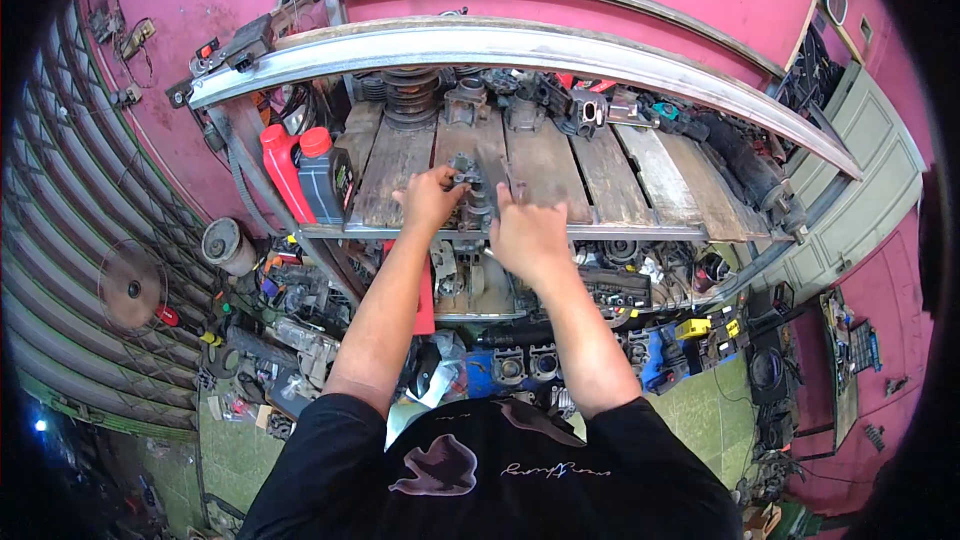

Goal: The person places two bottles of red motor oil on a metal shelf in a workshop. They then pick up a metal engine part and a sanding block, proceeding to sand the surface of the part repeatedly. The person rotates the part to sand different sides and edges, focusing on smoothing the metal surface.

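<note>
A dark grey metal engine part with rounded, stepped sections (472, 202) stands at the front edge of a plank-topped workbench (545, 170). My left hand (432, 198) grips it from the left, its fingers closed on the part's upper side. Just to the right is my right hand (532, 238), forefinger stretched forward and the other fingers bent. A blurred, narrow dark strip (491, 180) lies between that forefinger and the part. The right palm hides whatever the bent fingers hold.
A red bottle (285, 175) and a dark grey bottle with a red cap (322, 178) stand at the bench's left. Greasy engine parts (465, 102) line its back, under a metal rail (500, 40). A long dark cylinder (745, 165) lies at the right. More parts crowd the shelf below.
</note>
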Available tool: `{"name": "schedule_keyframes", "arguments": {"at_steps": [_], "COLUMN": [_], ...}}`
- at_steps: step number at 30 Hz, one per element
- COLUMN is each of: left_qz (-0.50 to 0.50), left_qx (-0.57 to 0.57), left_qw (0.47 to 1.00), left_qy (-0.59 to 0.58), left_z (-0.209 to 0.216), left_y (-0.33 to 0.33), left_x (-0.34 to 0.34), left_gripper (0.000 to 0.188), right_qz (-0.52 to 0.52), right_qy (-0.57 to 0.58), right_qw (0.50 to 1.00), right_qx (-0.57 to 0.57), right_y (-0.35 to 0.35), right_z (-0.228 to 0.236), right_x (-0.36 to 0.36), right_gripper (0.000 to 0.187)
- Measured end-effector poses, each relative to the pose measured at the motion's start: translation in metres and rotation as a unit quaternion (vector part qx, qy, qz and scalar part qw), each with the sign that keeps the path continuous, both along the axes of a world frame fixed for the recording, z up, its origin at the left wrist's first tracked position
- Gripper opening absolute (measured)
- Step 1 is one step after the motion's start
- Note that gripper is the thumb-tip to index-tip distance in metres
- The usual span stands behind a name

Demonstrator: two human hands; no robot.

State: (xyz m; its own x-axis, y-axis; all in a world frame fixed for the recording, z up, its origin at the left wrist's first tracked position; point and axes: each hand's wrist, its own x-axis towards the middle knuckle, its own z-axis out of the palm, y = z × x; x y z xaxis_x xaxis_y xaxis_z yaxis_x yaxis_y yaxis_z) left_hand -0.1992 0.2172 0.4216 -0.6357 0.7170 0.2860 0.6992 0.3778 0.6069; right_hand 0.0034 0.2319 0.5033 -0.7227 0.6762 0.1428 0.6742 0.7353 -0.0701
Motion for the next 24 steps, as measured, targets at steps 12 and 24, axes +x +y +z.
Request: {"name": "schedule_keyframes", "arguments": {"at_steps": [12, 24], "left_qz": [0.01, -0.004], "left_qx": [0.063, 0.078], "left_qw": [0.997, 0.997], "left_qy": [0.039, -0.012], "left_z": [-0.021, -0.026], "left_y": [-0.017, -0.018], "left_x": [0.007, 0.008], "left_gripper": [0.046, 0.046], "right_qz": [-0.018, -0.045], "right_qy": [0.032, 0.129], "right_qw": [0.999, 0.99], "right_qx": [0.016, 0.035], "right_y": [0.031, 0.068], "right_z": [-0.011, -0.035], "right_x": [-0.042, -0.057], "right_gripper": [0.062, 0.056]}}
